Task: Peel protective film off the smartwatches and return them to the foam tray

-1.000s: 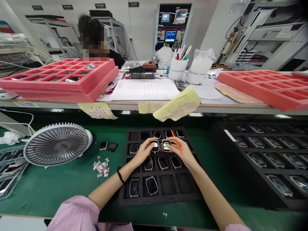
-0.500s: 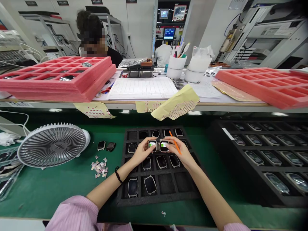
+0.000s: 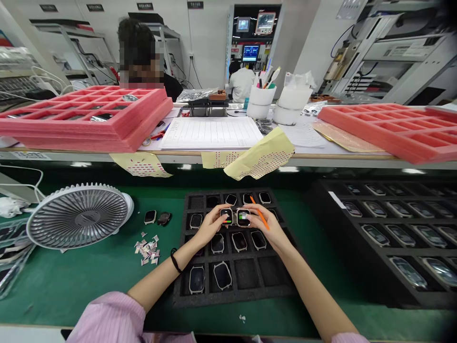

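Note:
My left hand point(image 3: 213, 224) is closed on a smartwatch point(image 3: 226, 214) with a lit screen, its thumb over the lower part of the glass. My right hand point(image 3: 266, 224) grips a second smartwatch point(image 3: 243, 216), also lit, close beside the first. An orange pen-like stick point(image 3: 260, 213) is tucked in the right hand and slants across its fingers. Both hands are above a black foam tray point(image 3: 247, 274), whose compartments hold several dark-screened watches, such as a watch case point(image 3: 223, 276) in the front row. Two front compartments at the right hold no watch.
A grey fan point(image 3: 80, 216) stands at left, near a loose watch point(image 3: 150, 216) and small paper scraps point(image 3: 148, 250). More watches fill a black tray stack point(image 3: 342, 252) at right. Red foam trays point(image 3: 143, 128) rest on the shelf, where yellow sheets point(image 3: 260, 155) overhang. A person point(image 3: 137, 52) sits beyond.
The left watch's screen has turned from white and green to mostly dark with a coloured strip. The right watch's display also looks darker. Both hands stay nearly where they were.

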Tool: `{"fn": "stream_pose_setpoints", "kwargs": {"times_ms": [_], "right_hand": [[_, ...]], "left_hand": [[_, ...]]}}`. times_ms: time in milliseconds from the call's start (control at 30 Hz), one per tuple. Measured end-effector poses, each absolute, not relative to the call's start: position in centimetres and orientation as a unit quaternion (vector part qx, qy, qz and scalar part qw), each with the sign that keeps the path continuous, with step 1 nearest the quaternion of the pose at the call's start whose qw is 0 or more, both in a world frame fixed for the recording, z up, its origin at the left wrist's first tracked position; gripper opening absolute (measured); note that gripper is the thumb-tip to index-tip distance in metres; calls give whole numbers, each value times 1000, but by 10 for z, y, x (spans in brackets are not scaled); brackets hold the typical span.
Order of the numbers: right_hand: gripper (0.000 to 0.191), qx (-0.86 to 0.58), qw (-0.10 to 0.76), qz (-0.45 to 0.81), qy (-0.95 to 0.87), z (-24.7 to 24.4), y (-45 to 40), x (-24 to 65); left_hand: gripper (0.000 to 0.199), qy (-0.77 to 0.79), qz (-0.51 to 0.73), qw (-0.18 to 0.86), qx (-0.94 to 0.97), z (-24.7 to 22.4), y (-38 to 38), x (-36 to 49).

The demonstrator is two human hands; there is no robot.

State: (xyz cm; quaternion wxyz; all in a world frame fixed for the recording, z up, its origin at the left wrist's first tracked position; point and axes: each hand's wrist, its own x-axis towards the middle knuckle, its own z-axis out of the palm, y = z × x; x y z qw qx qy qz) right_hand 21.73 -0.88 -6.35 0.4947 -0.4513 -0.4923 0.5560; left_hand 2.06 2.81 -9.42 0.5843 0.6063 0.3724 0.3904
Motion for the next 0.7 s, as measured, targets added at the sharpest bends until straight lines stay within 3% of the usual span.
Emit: {"fn": "stream_pose_setpoints", "kwargs": {"times_ms": [700], "right_hand": [[32, -453, 511, 561, -468, -64, -10, 217]], "left_hand": [[41, 376, 395, 580, 605, -96, 29, 20]]}}
